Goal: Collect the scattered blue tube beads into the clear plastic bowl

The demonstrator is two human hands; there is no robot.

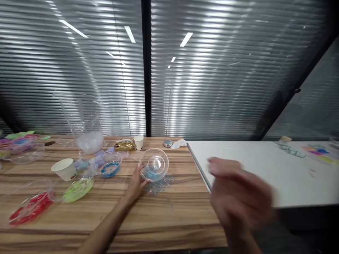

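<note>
On wood, left hand (pixel 136 185) tips clear bowl (pixel 154 164) holding blue beads.

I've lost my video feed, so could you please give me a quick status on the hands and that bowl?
Left hand tilting clear bowl. Right hand blurred, empty, above table edge. Clear beads spilled beneath bowl.

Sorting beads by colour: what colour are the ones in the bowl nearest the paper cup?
Lime green, in the clear bowl beside the paper cup; head view shows it.
</note>
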